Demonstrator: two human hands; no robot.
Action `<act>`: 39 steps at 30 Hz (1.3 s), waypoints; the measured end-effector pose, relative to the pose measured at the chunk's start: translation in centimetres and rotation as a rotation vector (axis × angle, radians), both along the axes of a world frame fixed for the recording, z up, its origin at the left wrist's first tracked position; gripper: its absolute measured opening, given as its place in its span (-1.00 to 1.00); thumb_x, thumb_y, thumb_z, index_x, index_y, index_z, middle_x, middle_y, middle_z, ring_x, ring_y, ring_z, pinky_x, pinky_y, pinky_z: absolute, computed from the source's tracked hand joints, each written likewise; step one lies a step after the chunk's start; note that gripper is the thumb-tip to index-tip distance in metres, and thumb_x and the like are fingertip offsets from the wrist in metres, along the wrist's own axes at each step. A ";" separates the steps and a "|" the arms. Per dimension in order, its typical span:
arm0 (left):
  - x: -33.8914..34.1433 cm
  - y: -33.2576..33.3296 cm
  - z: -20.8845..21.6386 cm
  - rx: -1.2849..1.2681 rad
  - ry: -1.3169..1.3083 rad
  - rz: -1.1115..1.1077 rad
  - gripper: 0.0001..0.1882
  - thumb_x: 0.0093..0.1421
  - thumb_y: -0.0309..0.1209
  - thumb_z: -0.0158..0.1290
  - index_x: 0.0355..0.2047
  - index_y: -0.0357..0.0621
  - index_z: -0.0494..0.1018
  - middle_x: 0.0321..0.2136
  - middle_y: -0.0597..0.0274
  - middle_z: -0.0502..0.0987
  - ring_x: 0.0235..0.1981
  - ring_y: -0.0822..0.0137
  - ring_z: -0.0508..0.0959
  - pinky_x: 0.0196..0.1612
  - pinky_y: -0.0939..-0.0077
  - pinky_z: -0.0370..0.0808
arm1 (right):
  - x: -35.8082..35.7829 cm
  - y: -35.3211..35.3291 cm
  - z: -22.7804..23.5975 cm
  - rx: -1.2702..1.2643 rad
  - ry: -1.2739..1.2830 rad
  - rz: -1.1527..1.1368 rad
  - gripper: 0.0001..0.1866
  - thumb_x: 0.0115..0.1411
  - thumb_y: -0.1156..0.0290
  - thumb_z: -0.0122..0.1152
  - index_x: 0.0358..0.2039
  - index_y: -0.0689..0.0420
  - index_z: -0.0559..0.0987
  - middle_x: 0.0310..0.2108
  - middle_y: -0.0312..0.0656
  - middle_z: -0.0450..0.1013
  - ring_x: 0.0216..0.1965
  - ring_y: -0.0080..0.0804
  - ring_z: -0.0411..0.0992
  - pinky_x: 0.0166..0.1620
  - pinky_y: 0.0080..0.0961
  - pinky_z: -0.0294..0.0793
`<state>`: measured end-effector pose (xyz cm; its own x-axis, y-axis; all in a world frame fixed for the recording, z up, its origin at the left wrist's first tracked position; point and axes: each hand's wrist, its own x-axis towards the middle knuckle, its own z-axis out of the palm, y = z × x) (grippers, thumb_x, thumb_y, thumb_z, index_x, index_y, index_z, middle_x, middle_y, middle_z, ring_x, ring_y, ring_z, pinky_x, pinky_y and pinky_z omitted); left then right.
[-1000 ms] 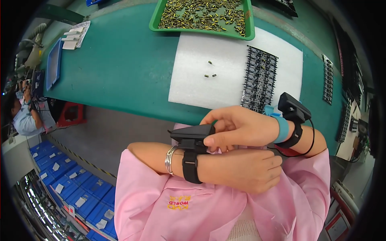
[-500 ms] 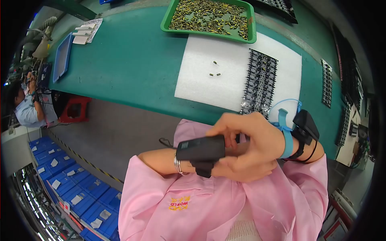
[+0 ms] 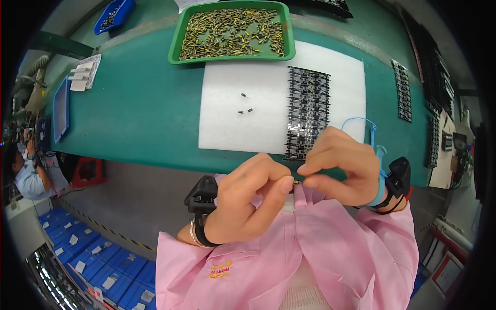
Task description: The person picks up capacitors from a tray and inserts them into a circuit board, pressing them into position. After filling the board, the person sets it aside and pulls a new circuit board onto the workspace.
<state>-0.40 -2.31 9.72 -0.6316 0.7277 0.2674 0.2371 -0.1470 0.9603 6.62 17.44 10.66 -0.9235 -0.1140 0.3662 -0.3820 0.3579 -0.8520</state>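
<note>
Left hand point(image 3: 245, 204) before near edge of white sheet point(image 3: 232, 132): thumb and index finger pinched on small yellow-black component point(image 3: 296, 182), also before this edge. Right hand point(image 3: 351, 168) just beside: thumb and index slightly apart, whether touching component I cannot tell. On white sheet: three loose pieces point(image 3: 241, 112) left, black circuit boards point(image 3: 308, 106) right. Green tray point(image 3: 227, 60) at far edge.

1 head-worn fisheye looks down from close above the pink coat point(image 3: 263, 263), across the green workbench point(image 3: 139, 108).
</note>
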 end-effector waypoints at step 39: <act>-1.2 3.6 -8.4 -0.412 0.889 0.030 -0.79 0.17 -0.25 0.09 -0.20 0.02 0.53 -0.10 0.30 0.52 -0.07 0.24 0.45 -0.15 0.44 0.41 | -3.4 5.7 -5.4 0.605 -0.067 -0.433 -0.76 -0.14 0.70 0.34 -0.39 0.23 0.58 -0.44 -0.18 0.43 -0.42 -0.27 0.33 -0.39 -0.46 0.32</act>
